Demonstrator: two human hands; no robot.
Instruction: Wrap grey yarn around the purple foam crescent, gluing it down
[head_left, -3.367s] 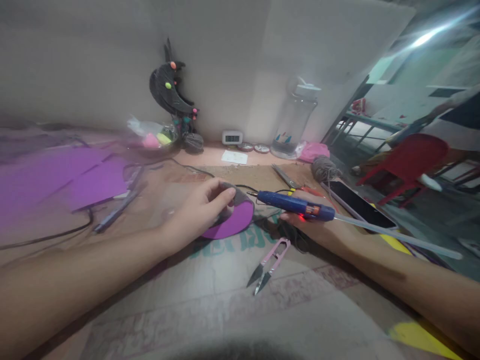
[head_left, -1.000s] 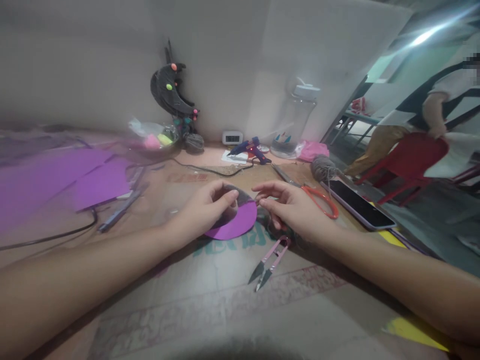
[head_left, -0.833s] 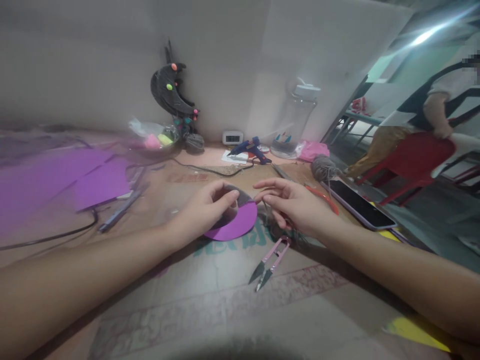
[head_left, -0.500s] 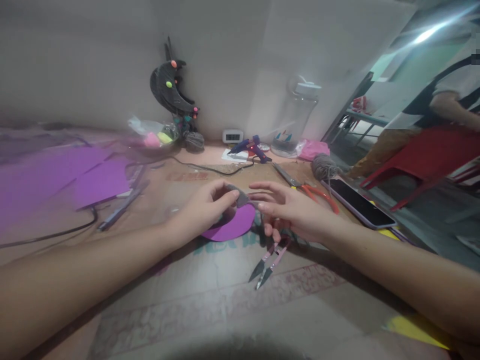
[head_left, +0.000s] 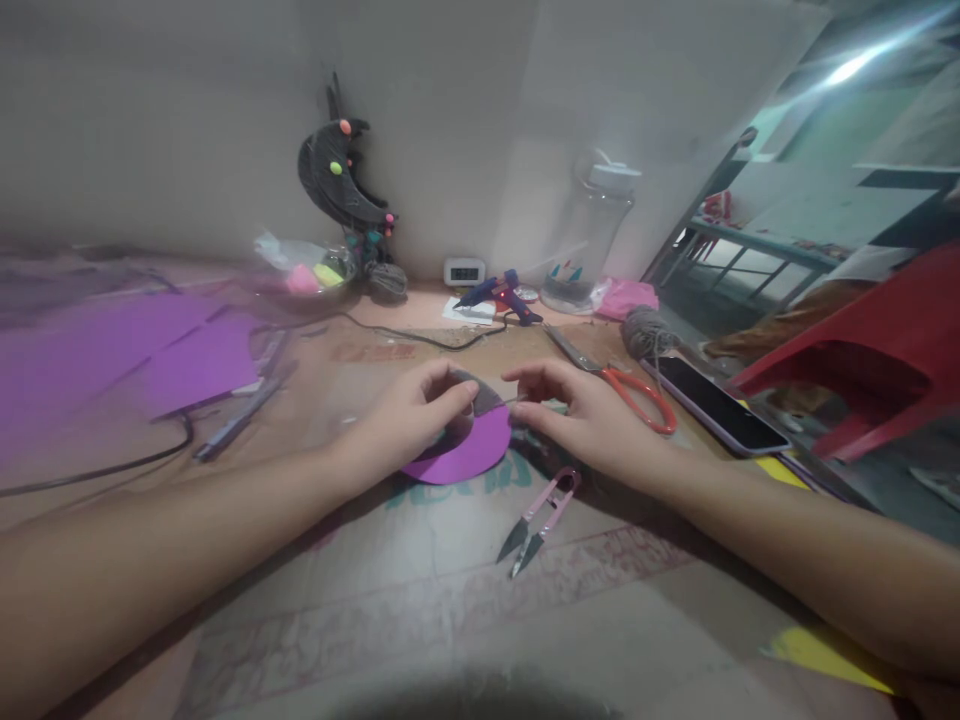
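Observation:
In the middle of the head view my left hand (head_left: 420,410) grips a flat purple cutout (head_left: 472,452) with a rounded lower edge. Grey yarn (head_left: 486,397) covers its upper right part; the left part is hidden behind my fingers. Just to the right, my right hand (head_left: 581,415) has its fingers curled, and a thin strand of the yarn runs from the cutout to its thumb. Below my right hand, pink thread snips (head_left: 556,500) lie with blades apart. Orange-handled scissors (head_left: 637,398) rest behind that wrist.
A glue gun (head_left: 501,295), a small clock (head_left: 465,271) and a clear bottle (head_left: 592,235) stand along the wall. To the right are a grey yarn ball (head_left: 646,332) and a phone (head_left: 716,405). Purple sheets (head_left: 199,355) lie left. A black crescent ornament (head_left: 334,180) hangs behind.
My right hand's fingers have drawn in and lifted off the snips' handle end, which now shows. Beyond the table, the person at the right has moved mostly out of view.

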